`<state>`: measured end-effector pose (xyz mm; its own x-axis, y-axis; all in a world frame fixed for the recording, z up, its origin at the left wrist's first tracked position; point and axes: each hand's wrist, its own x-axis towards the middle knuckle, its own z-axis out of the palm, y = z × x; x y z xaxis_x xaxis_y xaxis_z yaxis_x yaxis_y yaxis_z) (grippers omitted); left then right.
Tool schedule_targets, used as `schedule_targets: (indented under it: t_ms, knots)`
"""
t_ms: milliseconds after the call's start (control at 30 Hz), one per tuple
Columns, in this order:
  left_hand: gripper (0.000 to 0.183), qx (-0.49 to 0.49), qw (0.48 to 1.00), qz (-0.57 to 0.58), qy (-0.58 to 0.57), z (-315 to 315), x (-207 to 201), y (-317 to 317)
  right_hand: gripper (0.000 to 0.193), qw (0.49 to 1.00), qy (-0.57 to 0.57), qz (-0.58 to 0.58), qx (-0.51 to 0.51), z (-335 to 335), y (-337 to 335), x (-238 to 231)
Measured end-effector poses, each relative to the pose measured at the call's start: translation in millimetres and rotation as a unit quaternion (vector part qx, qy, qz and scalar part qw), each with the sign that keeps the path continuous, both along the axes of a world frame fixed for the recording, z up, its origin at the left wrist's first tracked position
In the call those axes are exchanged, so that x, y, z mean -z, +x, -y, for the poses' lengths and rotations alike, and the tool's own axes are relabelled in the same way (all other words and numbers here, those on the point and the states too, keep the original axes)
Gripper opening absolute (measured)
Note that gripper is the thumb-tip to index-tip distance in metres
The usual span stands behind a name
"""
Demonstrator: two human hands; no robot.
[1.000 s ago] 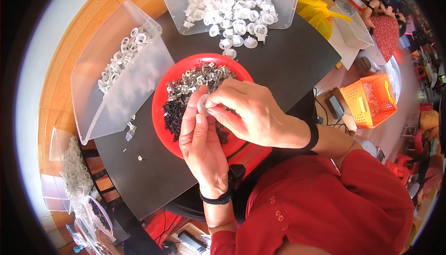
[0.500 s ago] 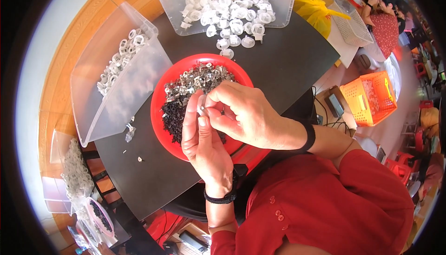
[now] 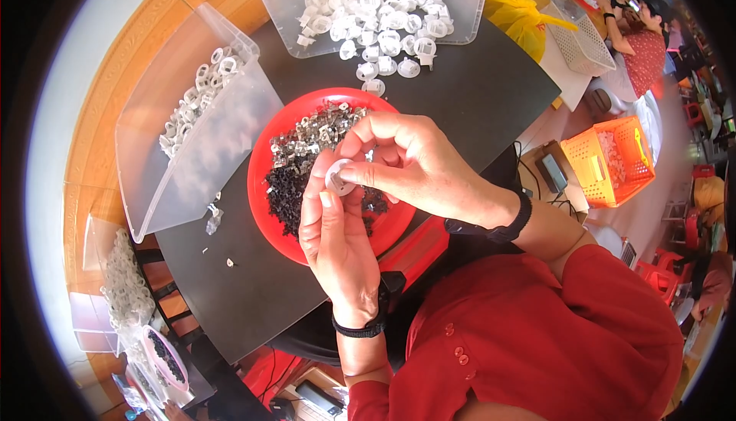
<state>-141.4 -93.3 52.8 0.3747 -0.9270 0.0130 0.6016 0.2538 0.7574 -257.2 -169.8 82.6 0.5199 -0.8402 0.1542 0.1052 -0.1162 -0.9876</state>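
Note:
A small round white plastic part (image 3: 338, 178) is between my two hands, above a red basin (image 3: 264, 225). My left hand (image 3: 335, 241) grips its lower edge between thumb and fingers. The thumb of my right hand (image 3: 414, 164) presses on its upper right side, with the other fingers curled behind. Whether a smaller piece sits in the part is too fine to make out. In the basin lie small metal pieces (image 3: 307, 133) on the far side and small black pieces (image 3: 285, 198) on the near left; my hands hide the rest.
A clear bin of white round parts (image 3: 383, 18) lies at the far edge, some spilling onto the dark table (image 3: 253, 298). Another clear bin (image 3: 195, 156) with white rings stands left. An orange basket (image 3: 606, 164) is to the right. A co-worker (image 3: 640, 45) sits at the far right.
The white part has turned so its round face shows. My right hand has shifted its grip, thumb now across the part. The co-worker at the far right has moved.

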Motion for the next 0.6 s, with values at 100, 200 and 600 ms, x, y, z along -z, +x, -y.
schedule_targets:
  t_ms: [100,200,600]
  knots:
    - [0.041,-0.019,0.999,0.048,0.005,-3,-6,-3,0.010,1.000,0.018,0.003,-0.011,-3,2,0]
    - [0.033,-0.030,0.999,0.009,0.029,-1,-7,1,0.010,1.000,-0.026,-0.006,-0.014,-4,3,4]
    - [0.053,-0.003,0.988,-0.149,-0.042,-7,-10,41,0.007,0.873,-0.367,-0.308,-0.087,6,-21,26]
